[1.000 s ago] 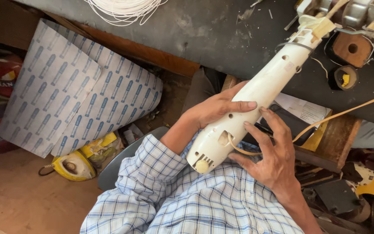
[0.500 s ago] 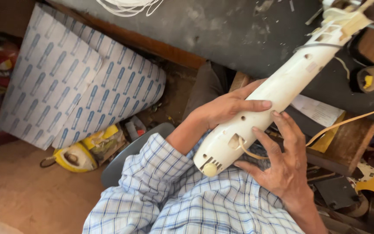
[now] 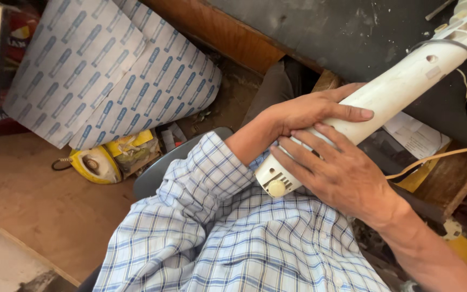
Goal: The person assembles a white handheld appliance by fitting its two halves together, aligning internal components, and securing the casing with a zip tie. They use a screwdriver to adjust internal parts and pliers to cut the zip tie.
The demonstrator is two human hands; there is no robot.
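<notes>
I am holding the long white plastic appliance housing (image 3: pixel 390 92) slanted across my lap toward the dark desk (image 3: pixel 352 32), both hands' fingers (image 3: pixel 298 143) wrapped around its lower end, still unopened.

A grey patterned flat carton (image 3: pixel 109 70) leans under the dark bench (image 3: pixel 320 32).

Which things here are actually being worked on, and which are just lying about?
In hand:
- long white plastic housing, its lower end resting on the person's lap
- left hand gripping it from above
- right hand laid over its lower end

Lying about:
- patterned cardboard sheet
- yellow tool on the floor
- paper slip
- tan cord
</notes>
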